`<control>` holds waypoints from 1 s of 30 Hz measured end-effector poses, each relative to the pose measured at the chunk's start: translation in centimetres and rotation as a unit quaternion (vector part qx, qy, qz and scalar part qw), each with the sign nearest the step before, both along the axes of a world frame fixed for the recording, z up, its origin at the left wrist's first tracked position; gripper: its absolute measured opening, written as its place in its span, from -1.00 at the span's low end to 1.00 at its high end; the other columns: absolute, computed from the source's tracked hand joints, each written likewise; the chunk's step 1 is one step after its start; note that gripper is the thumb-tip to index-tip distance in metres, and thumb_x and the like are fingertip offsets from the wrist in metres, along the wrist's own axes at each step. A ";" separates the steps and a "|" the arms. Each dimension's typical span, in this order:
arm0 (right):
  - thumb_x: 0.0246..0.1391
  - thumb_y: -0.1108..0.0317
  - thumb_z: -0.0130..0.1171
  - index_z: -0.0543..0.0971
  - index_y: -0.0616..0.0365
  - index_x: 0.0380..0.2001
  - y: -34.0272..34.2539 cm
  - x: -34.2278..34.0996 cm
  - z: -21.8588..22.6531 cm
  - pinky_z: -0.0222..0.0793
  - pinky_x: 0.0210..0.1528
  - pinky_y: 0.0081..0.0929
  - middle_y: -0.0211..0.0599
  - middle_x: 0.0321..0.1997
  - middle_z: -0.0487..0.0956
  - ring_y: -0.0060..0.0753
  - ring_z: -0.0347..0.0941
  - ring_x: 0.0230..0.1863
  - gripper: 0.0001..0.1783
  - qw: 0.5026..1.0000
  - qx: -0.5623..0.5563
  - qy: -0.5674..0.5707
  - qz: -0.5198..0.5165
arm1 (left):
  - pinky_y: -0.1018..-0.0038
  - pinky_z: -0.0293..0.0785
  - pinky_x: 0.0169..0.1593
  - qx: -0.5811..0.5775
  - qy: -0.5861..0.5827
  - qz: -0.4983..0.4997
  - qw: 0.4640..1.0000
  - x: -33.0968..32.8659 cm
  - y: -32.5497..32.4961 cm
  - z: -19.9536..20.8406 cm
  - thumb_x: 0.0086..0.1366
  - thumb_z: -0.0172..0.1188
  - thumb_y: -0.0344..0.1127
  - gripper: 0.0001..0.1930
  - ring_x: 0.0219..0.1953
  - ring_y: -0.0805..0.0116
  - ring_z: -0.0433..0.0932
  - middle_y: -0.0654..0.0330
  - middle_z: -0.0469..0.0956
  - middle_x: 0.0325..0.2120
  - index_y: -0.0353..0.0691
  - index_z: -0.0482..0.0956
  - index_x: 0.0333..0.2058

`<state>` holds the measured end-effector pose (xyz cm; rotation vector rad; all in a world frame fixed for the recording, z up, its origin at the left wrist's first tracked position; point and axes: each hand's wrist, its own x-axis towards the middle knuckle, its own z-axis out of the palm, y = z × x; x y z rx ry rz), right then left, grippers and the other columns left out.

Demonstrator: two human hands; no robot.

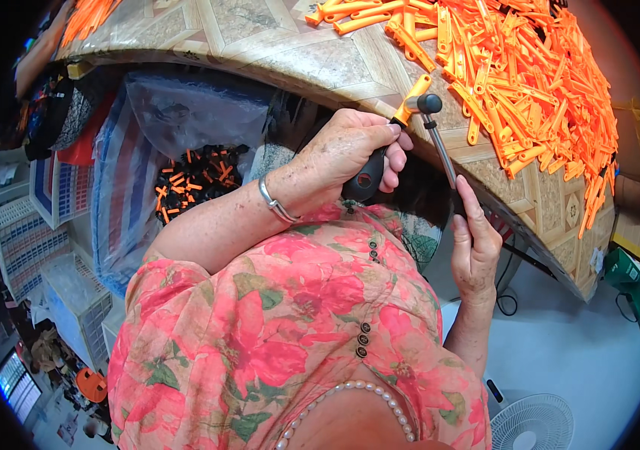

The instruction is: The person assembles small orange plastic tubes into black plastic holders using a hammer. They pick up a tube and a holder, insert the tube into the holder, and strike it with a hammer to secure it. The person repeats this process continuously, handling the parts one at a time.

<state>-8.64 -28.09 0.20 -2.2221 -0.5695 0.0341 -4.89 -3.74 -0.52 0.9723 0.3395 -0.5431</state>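
Note:
My left hand (357, 146) is closed around a tool handle with an orange upper part (412, 94) and a rounded black grip (367, 178). In my right hand (476, 244) is a small hammer (440, 150) with a metal shaft and a dark round head. The hammer's head is right beside the orange part, at the table's near edge; whether they touch I cannot tell. Just beyond lies a large heap of orange handle pieces (518, 90) on the patterned table (320, 64).
Left of my arm, a striped, plastic-lined bag (110, 202) holds black and orange pieces (198, 180). White baskets (16, 240) stand farther left. More orange pieces (89, 19) lie at the far left of the table. A green box (635, 289) and a fan (531, 424) are at the right.

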 end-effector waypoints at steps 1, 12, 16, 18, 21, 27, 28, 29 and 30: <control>0.10 0.67 -0.01 0.38 0.15 0.22 0.0 -0.1 -0.2 0.42 -0.12 -0.53 -0.06 0.01 0.59 -0.31 0.59 -0.16 -0.42 1.000 0.013 -0.006 -0.003 | 0.60 0.47 -0.55 0.001 -0.001 0.000 1.000 0.0 0.0 0.1 0.41 -0.04 -0.32 -0.76 -0.67 0.47 0.51 0.22 0.53 -0.60 -0.39 0.52 -0.29; 0.10 0.66 -0.01 0.40 0.19 0.21 -0.2 -1.3 0.0 0.40 -0.21 -0.58 -0.07 -0.01 0.60 -0.47 0.51 -0.31 -0.45 0.997 0.050 0.046 -0.036 | 0.59 0.49 -0.54 -0.008 -0.004 0.001 1.000 -0.1 0.0 -0.2 0.40 -0.02 -0.31 -0.75 -0.66 0.46 0.52 0.22 0.54 -0.61 -0.39 0.53 -0.30; 0.10 0.66 0.00 0.39 0.22 0.20 0.2 -1.2 0.1 0.40 -0.23 -0.57 -0.04 -0.04 0.60 -0.45 0.52 -0.33 -0.45 0.998 0.013 0.067 -0.016 | 0.58 0.50 -0.54 -0.010 -0.006 0.000 1.000 0.0 0.0 0.0 0.40 -0.01 -0.30 -0.76 -0.66 0.46 0.52 0.22 0.54 -0.61 -0.39 0.53 -0.30; 0.10 0.67 0.01 0.40 0.20 0.21 0.2 -1.0 0.1 0.41 -0.24 -0.54 -0.04 -0.04 0.60 -0.41 0.55 -0.32 -0.45 0.999 0.007 0.039 -0.013 | 0.58 0.50 -0.54 -0.016 -0.009 0.007 1.000 0.0 0.1 -0.2 0.40 -0.01 -0.30 -0.76 -0.66 0.46 0.52 0.22 0.53 -0.61 -0.38 0.54 -0.30; 0.10 0.67 0.01 0.40 0.19 0.21 -0.6 -2.0 -0.5 0.42 -0.25 -0.53 -0.05 -0.04 0.60 -0.36 0.57 -0.31 -0.44 0.999 0.031 -0.026 -0.008 | 0.58 0.50 -0.55 0.000 -0.002 0.003 1.000 -0.1 0.0 0.2 0.40 -0.01 -0.30 -0.76 -0.66 0.46 0.52 0.23 0.53 -0.61 -0.37 0.54 -0.32; 0.10 0.67 0.01 0.40 0.22 0.20 0.0 -1.8 -0.6 0.44 -0.20 -0.51 -0.03 -0.03 0.60 -0.32 0.59 -0.24 -0.46 0.999 0.017 0.039 -0.005 | 0.58 0.50 -0.55 -0.011 -0.009 0.001 1.000 -0.2 0.1 -0.4 0.40 0.00 -0.31 -0.76 -0.66 0.46 0.53 0.23 0.53 -0.61 -0.36 0.54 -0.33; 0.10 0.67 0.01 0.40 0.21 0.20 0.1 -1.7 -0.6 0.43 -0.24 -0.52 -0.04 -0.04 0.60 -0.35 0.57 -0.29 -0.45 1.000 0.022 0.020 -0.003 | 0.58 0.50 -0.55 -0.009 -0.008 0.003 1.000 -0.2 0.0 -0.3 0.39 0.00 -0.30 -0.76 -0.66 0.46 0.53 0.23 0.53 -0.61 -0.36 0.54 -0.33; 0.09 0.67 0.01 0.40 0.21 0.20 0.0 -1.8 -0.7 0.42 -0.25 -0.53 -0.05 -0.05 0.61 -0.37 0.56 -0.32 -0.45 1.000 0.027 0.004 -0.005 | 0.58 0.49 -0.55 -0.008 -0.006 0.004 1.000 -0.2 -0.1 -0.2 0.39 -0.01 -0.30 -0.76 -0.66 0.46 0.53 0.23 0.53 -0.61 -0.36 0.54 -0.33; 0.09 0.67 0.02 0.41 0.20 0.20 0.0 -1.9 -0.8 0.42 -0.27 -0.54 -0.05 -0.06 0.61 -0.40 0.55 -0.35 -0.45 0.999 0.032 -0.011 -0.008 | 0.58 0.49 -0.55 -0.006 -0.006 0.006 1.000 -0.2 -0.1 -0.1 0.39 -0.01 -0.30 -0.76 -0.66 0.46 0.53 0.23 0.53 -0.61 -0.35 0.54 -0.33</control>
